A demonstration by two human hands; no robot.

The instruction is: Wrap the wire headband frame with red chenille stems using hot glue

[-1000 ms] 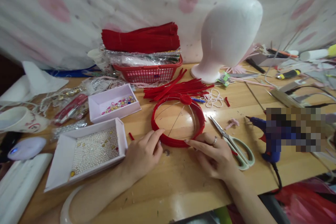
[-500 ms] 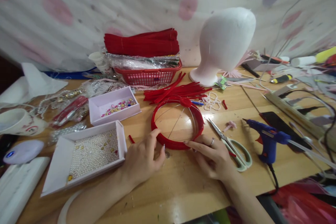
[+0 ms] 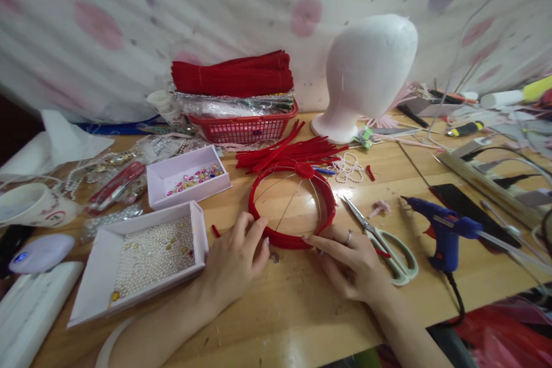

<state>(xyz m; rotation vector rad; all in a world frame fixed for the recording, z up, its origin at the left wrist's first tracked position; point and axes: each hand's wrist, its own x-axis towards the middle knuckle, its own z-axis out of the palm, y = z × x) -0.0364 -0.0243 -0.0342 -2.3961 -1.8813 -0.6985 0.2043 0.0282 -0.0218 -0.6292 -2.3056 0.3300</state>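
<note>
A ring wrapped in red fuzzy stems (image 3: 287, 241) lies on the wooden table in front of me, with thin wires crossing its inside. On its far rim sits a round red disc (image 3: 305, 170). My left hand (image 3: 235, 256) pinches the near left part of the ring between thumb and fingers. At the near right, my right hand (image 3: 356, 261) is closed on the same ring, index finger along the rim; its thumb is partly hidden. Scissors (image 3: 374, 231) lie open just right of my right hand.
White boxes of pearl beads (image 3: 155, 259) and coloured gems (image 3: 185, 181) stand left. Behind are red fuzzy stems (image 3: 284, 152), a red basket (image 3: 244, 128) and a white foam head (image 3: 371, 63). A blue glue gun (image 3: 444, 230) and a phone (image 3: 468, 207) lie right.
My left fingers have shifted along the near rim, and the thumb has drawn closer to it. The right hand stays nearly as it was. The view has tilted slightly.
</note>
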